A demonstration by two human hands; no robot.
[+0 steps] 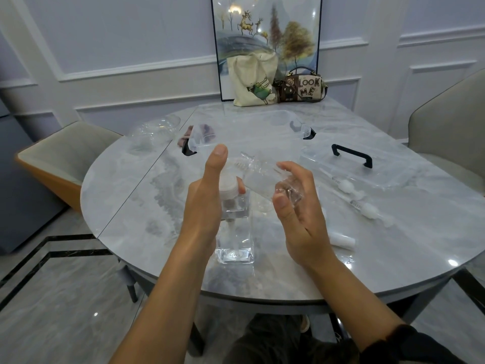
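A clear square bottle (236,232) stands upright near the table's front edge. My left hand (207,195) holds its white round cap (227,186) between palm and fingers, thumb pointing up. Just to the right, my right hand (296,208) grips a second clear bottle (265,177) lying tilted in the air, its threaded neck pointing up and left. The fingers curl round its base. Whether either bottle holds liquid is unclear.
The grey marble table (147,206) carries a clear storage box (249,127) with black latches, its lid with a black handle (351,155), two white pump heads (362,203), a white cap (341,241) and clear packaging (154,130). Bags and a framed picture stand at the back. Chairs flank the table.
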